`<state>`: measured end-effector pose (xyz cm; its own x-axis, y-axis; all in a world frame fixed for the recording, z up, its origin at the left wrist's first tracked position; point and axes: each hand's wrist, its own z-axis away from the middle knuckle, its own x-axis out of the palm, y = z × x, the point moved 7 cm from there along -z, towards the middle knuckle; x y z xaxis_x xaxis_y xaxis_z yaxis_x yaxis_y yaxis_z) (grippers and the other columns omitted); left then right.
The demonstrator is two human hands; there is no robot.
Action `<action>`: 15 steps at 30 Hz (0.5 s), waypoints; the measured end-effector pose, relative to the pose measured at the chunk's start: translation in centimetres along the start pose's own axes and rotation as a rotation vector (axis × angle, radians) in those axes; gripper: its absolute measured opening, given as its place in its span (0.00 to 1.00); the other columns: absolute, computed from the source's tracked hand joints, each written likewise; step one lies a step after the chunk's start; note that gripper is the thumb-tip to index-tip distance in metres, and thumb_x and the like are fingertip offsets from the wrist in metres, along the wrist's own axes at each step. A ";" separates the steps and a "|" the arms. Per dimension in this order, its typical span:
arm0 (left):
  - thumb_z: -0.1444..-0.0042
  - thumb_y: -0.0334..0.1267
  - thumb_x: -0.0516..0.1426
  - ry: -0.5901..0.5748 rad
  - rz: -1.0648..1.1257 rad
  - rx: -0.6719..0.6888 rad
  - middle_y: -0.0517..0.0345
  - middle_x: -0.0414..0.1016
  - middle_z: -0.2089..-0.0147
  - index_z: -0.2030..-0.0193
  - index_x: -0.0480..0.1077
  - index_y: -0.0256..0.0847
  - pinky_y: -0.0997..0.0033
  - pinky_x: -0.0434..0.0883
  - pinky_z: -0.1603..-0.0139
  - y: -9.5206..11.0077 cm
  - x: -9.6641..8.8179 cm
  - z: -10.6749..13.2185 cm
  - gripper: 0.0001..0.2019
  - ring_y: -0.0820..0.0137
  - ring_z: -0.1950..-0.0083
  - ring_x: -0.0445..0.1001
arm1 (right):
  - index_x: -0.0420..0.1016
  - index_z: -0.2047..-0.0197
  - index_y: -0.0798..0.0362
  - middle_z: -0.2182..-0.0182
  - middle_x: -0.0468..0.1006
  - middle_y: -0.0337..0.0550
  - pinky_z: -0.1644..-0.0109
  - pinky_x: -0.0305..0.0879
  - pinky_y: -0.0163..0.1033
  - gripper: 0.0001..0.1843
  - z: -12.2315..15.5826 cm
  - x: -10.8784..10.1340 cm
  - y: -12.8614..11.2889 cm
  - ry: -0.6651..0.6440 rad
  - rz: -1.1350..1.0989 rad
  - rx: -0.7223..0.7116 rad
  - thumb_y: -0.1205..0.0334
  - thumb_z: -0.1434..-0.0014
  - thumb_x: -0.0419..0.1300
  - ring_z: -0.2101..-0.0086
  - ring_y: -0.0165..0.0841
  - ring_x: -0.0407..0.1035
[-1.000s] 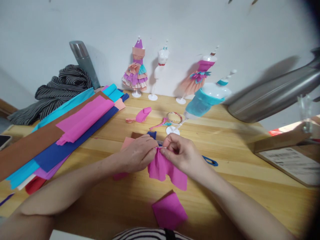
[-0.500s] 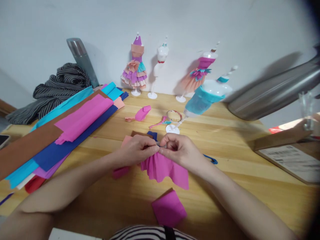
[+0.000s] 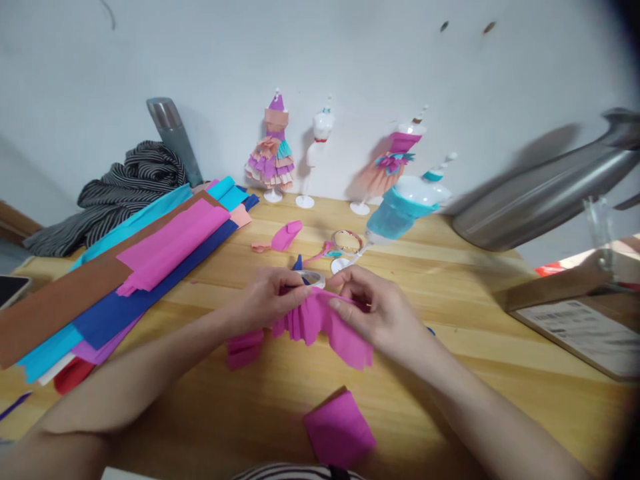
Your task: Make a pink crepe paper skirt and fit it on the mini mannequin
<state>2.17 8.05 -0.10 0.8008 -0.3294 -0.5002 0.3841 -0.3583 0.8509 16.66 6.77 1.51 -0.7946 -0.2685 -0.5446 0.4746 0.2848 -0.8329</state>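
A strip of pink crepe paper (image 3: 313, 320), gathered into pleats along its top edge, hangs between my two hands above the table. My left hand (image 3: 273, 297) pinches its pleated left part. Farther right, my right hand (image 3: 373, 303) has thumb and fingers closed on the upper edge. Just behind the paper lies a roll of clear tape (image 3: 314, 279), partly covered by the hands. A folded magenta paper piece (image 3: 340, 427) lies nearer to me, and another pink piece (image 3: 245, 348) is below my left wrist.
Crepe paper sheets (image 3: 170, 247) are piled at the left beside a striped cloth (image 3: 115, 193). Mini dress forms (image 3: 270, 150) in paper dresses stand along the wall, a blue-wrapped one (image 3: 400, 213) nearest. A steel jug (image 3: 540, 187) and a cardboard box (image 3: 575, 320) are on the right.
My right hand has shifted right along the paper's edge, away from my left hand. The tape roll now shows between them. The whole view has tilted up slightly.
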 end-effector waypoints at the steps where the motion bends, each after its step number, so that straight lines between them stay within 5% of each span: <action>1: 0.40 0.41 0.52 0.007 -0.015 0.023 0.65 0.52 0.80 0.82 0.57 0.38 0.73 0.50 0.74 0.2 -0.1 0.0 0.19 0.77 0.76 0.54 | 0.68 0.65 0.53 0.80 0.66 0.34 0.75 0.52 0.34 0.10 0.0 0.0 0.0 0.001 0.002 0.003 0.55 0.41 0.59 0.79 0.27 0.57; 9: 0.39 0.36 0.51 0.077 -0.212 0.180 0.64 0.55 0.80 0.82 0.54 0.39 0.71 0.53 0.71 1.9 -0.5 0.2 0.19 0.75 0.74 0.57 | 0.63 0.77 0.52 0.81 0.62 0.35 0.74 0.52 0.35 0.14 -0.4 0.1 0.7 -0.004 0.152 0.004 0.57 0.43 0.58 0.77 0.28 0.55; 15: 0.39 0.39 0.52 0.059 -0.144 0.121 0.63 0.55 0.79 0.81 0.57 0.38 0.72 0.54 0.71 0.9 -0.3 0.1 0.19 0.75 0.73 0.58 | 0.71 0.71 0.53 0.77 0.72 0.39 0.70 0.60 0.37 0.10 -0.2 0.1 -0.3 0.014 0.180 -0.114 0.61 0.39 0.56 0.75 0.31 0.64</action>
<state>2.27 7.70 0.82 0.7686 -0.2164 -0.6020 0.4414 -0.5019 0.7439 16.31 6.87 1.71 -0.7065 -0.1908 -0.6815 0.5642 0.4296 -0.7051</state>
